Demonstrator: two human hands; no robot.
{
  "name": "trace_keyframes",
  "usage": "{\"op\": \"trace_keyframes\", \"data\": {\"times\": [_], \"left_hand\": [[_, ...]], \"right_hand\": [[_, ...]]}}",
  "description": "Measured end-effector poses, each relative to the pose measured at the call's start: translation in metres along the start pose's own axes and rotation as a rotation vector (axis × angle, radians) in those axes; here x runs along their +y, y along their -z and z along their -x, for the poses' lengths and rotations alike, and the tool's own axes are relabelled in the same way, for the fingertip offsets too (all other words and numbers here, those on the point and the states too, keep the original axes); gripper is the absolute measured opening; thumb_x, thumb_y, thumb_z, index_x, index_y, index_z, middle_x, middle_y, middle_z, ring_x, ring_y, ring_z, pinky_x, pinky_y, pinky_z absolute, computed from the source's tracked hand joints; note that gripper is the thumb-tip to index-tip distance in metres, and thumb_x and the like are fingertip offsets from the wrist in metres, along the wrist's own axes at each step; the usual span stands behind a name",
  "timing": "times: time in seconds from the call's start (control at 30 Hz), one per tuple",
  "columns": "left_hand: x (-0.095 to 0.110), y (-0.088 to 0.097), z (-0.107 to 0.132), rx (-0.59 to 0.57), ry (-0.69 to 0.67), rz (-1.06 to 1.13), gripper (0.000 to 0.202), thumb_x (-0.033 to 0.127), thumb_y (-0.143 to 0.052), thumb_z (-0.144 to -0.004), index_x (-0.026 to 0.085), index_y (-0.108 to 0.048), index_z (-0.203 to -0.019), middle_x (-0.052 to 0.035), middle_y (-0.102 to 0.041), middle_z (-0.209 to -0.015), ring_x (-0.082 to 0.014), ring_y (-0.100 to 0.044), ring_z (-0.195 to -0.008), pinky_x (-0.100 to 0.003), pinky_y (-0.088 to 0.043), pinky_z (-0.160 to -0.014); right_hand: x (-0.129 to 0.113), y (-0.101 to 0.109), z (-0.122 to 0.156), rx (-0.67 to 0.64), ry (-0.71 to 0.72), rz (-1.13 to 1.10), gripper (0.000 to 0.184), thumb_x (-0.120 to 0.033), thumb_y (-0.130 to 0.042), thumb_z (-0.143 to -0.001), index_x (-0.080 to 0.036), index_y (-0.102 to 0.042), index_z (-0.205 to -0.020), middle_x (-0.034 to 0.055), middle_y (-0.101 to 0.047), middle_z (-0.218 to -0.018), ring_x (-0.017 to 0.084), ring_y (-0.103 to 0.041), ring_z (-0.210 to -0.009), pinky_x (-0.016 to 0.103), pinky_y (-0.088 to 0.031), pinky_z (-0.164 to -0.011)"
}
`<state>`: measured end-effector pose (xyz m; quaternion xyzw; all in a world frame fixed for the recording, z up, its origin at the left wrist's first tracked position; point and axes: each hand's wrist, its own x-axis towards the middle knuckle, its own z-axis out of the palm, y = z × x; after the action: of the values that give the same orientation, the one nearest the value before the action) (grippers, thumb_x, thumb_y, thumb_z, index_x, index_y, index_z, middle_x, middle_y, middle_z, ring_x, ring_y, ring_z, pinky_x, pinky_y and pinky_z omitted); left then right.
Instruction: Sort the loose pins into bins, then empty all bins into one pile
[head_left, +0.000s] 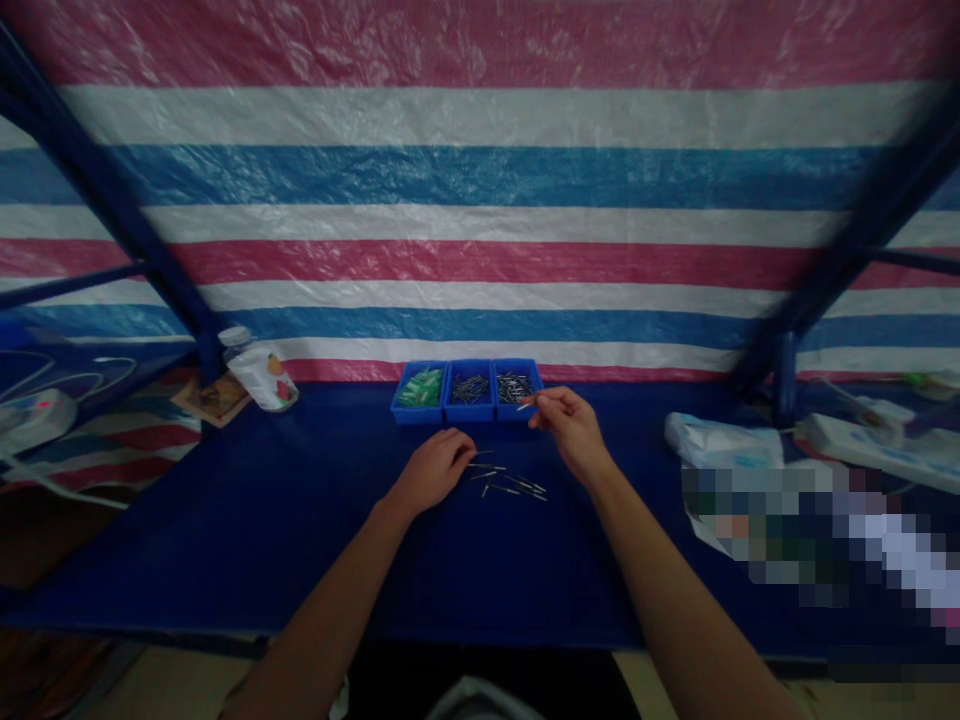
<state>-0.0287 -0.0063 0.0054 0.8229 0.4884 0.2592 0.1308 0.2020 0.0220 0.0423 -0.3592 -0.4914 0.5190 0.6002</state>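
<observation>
right hand (573, 428): pinches slim piece (524, 407) near three blue bins (420, 415) | left hand (431, 470): beside scattered thin rods (531, 488)

The head-worn camera looks forward and down from above the near edge of the blue table (225, 530). It sits far enough back to frame near and far edges, facing the striped sheet (480, 180).
</observation>
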Motion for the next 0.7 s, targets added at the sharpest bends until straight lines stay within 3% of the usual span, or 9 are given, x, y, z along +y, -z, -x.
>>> {"op": "trace_keyframes", "data": {"times": [0.13,0.3,0.43,0.53,0.7], "left_hand": [[-0.001,0.0,0.0,0.027,-0.006,0.024,0.018,0.027,-0.048,-0.098,0.02,-0.063,-0.091,-0.0038,-0.066,-0.093,-0.0197,-0.062,-0.09,-0.035,-0.048,-0.084],[0.001,0.001,0.0,0.046,-0.007,0.036,0.017,0.026,-0.049,-0.098,0.02,-0.062,-0.091,-0.0033,-0.066,-0.093,-0.0196,-0.063,-0.09,-0.034,-0.048,-0.083],[0.002,0.002,-0.001,0.049,-0.001,0.047,0.016,0.025,-0.049,-0.098,0.02,-0.063,-0.091,-0.0034,-0.066,-0.093,-0.0194,-0.062,-0.09,-0.034,-0.048,-0.083],[0.003,0.002,-0.001,0.07,-0.001,0.061,0.017,0.025,-0.049,-0.098,0.02,-0.063,-0.091,-0.0036,-0.066,-0.092,-0.0191,-0.062,-0.089,-0.034,-0.048,-0.083],[0.006,0.002,0.0,0.127,-0.01,0.08,0.017,0.026,-0.048,-0.098,0.02,-0.063,-0.091,-0.0032,-0.066,-0.091,-0.0184,-0.062,-0.086,-0.032,-0.048,-0.08]], "right_hand": [[0.003,0.004,-0.003,0.066,-0.159,-0.148,0.042,-0.056,-0.079,-0.065,-0.022,-0.054,-0.066,-0.0012,-0.065,-0.067,0.01,-0.053,-0.053,0.024,-0.039,-0.05],[0.015,0.01,-0.007,0.042,-0.393,0.023,0.043,-0.051,-0.076,-0.066,-0.021,-0.048,-0.055,-0.0031,-0.051,-0.045,0.009,-0.044,-0.041,0.023,-0.027,-0.041],[0.015,0.01,-0.006,0.099,-0.46,0.008,0.033,-0.052,-0.071,-0.075,-0.02,-0.062,-0.078,0.0013,-0.067,-0.063,0.009,-0.051,-0.043,0.022,-0.032,-0.041],[0.012,0.006,-0.003,0.054,-0.467,0.066,0.034,-0.05,-0.069,-0.078,-0.021,-0.066,-0.094,0.0048,-0.074,-0.078,0.009,-0.054,-0.045,0.021,-0.032,-0.04],[0.015,-0.006,0.006,-0.207,-0.253,0.301,0.033,-0.052,-0.07,-0.077,-0.02,-0.068,-0.077,0.0002,-0.068,-0.07,0.008,-0.048,-0.047,0.021,-0.03,-0.044]]}}
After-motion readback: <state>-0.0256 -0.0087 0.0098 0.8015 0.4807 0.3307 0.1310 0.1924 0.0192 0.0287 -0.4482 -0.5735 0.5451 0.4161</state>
